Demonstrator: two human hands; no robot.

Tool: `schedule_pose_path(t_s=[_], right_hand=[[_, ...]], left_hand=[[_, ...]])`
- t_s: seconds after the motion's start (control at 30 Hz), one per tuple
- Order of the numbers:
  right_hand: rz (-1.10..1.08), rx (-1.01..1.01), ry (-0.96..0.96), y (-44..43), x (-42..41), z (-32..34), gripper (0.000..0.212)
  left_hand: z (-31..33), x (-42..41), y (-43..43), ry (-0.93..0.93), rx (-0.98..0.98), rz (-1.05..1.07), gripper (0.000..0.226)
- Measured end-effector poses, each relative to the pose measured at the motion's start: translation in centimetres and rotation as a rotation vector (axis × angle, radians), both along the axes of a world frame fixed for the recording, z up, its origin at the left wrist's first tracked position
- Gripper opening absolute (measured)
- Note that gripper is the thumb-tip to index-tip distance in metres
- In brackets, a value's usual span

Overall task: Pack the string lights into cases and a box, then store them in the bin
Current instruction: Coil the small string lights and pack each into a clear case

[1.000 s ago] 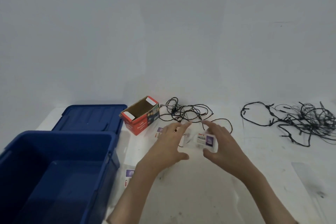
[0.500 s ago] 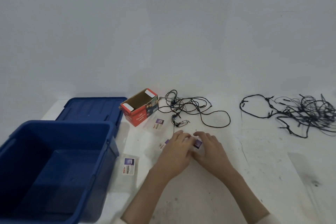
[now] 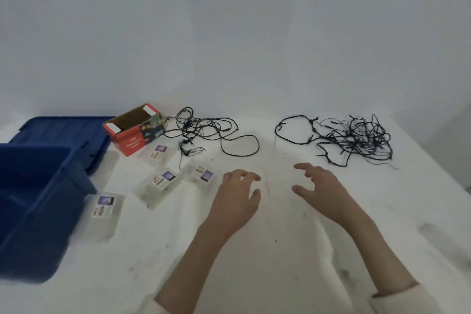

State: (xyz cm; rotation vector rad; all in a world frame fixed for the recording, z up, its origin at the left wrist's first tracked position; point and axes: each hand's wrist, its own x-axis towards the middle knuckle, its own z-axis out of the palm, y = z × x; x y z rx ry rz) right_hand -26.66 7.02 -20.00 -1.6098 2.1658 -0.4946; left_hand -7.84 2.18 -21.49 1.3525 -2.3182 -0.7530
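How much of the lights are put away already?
Hardly any. Done: nothing yet; the blue bin looks empty and the red box stands open. In hand: nothing, the left hand and right hand hover open above the table. Left: the left tangle and right tangle of string lights lie loose, and four clear cases lie near the bin; whether any holds lights, I cannot tell.

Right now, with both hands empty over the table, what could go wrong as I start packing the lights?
1. The right string lights are a dense tangle; pulling one strand may tighten knots.
2. The left string lights trail by the red box and a clear case; lifting could drag them.
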Motion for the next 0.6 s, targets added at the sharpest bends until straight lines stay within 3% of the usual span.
schedule_pose_path(t_s=[0.13, 0.27, 0.43, 0.6], right_hand=[[-0.071, 0.098, 0.241, 1.6, -4.3, -0.1, 0.051], [-0.090, 0.228, 0.248, 2.5, -6.4, -1.3, 0.062], [-0.118, 0.209, 0.017, 2.9, -7.2, -3.1, 0.054], [-0.124, -0.003, -0.428, 4.3, -6.6, -1.4, 0.034]], left_hand=[[-0.5, -5.0, 4.4, 0.087, 0.146, -0.055, 0.033], [-1.2, -8.3, 7.3, 0.087, 0.217, -0.030, 0.035], [-1.7, -10.4, 9.5, 0.144, 0.254, 0.069, 0.037], [-0.4, -10.7, 11.1, 0.312, 0.433, 0.109, 0.053]])
